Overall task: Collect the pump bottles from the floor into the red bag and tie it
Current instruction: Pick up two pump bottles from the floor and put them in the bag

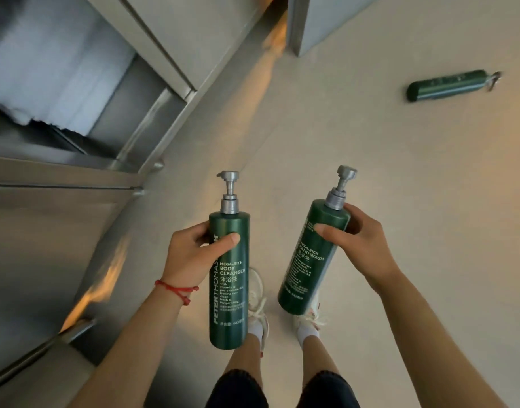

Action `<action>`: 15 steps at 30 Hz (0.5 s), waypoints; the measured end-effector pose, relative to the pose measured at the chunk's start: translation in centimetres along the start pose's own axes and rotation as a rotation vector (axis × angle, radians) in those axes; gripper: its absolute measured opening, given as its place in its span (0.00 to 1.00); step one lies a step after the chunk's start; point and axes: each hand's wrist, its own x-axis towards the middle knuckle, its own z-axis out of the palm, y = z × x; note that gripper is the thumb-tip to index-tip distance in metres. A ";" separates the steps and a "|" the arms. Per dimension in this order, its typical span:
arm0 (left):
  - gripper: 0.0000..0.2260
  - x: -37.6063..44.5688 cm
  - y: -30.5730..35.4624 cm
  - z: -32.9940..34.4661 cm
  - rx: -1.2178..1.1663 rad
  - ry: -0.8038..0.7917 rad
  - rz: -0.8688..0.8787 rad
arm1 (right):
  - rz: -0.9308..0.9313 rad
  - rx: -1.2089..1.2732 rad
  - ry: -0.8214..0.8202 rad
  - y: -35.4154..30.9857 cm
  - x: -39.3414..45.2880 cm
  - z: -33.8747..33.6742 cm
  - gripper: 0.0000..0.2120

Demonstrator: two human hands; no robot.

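A dark green body cleanser bottle (pixel 229 278) with a silver pump is held upright off the floor (pixel 370 178), gripped round its upper body by the left hand (pixel 194 254). A matching hand wash bottle (pixel 313 257) leans slightly, pump end up, in the grip of the right hand (pixel 359 240). A third green pump bottle (pixel 450 85) lies on its side on the floor near its far right edge, well apart from the held pair.
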 end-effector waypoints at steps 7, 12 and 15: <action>0.09 -7.2 11.5 -1.5 -0.037 -0.102 0.102 | -0.057 0.105 0.091 -10.8 -10.5 -3.6 0.17; 0.08 -12.1 18.9 -1.7 -0.026 -0.166 0.174 | -0.092 0.194 0.207 -15.4 -18.2 -5.6 0.12; 0.09 -14.5 22.8 -0.6 -0.019 -0.222 0.213 | -0.116 0.242 0.277 -16.7 -22.2 -6.7 0.13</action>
